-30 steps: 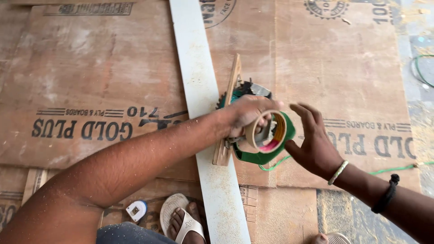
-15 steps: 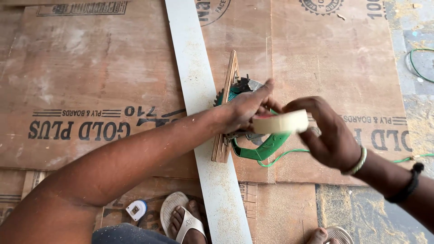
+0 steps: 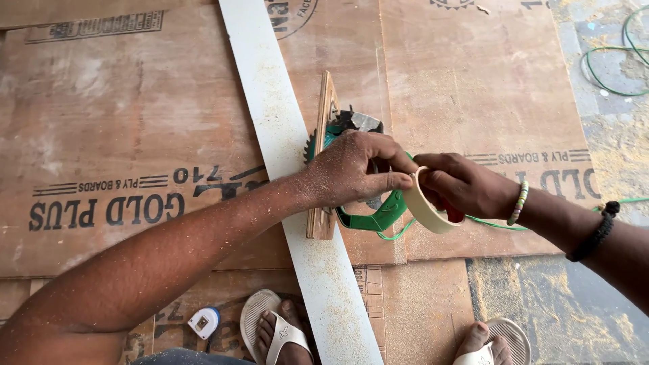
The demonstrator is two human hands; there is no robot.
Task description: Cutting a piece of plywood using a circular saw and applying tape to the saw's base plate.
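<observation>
The plywood (image 3: pixel 135 135) looked matt, rough and dusty. The strip (image 3: pixel 270 122) was smooth white laminate under sawdust. The tape (image 3: pixel 424 206) was matt cream paper; the saw (image 3: pixel 368 216) had glossy green plastic.

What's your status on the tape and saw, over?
Left hand pinching the tape end over the green circular saw. Right hand gripping the masking tape roll. White strip alongside, nothing blocking.

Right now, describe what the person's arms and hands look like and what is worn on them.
Both arms are bare, no sleeves or gloves. The left hand and forearm are dusted with sawdust. The right hand has a beaded bracelet at the wrist, with a black band higher up the forearm.
</observation>
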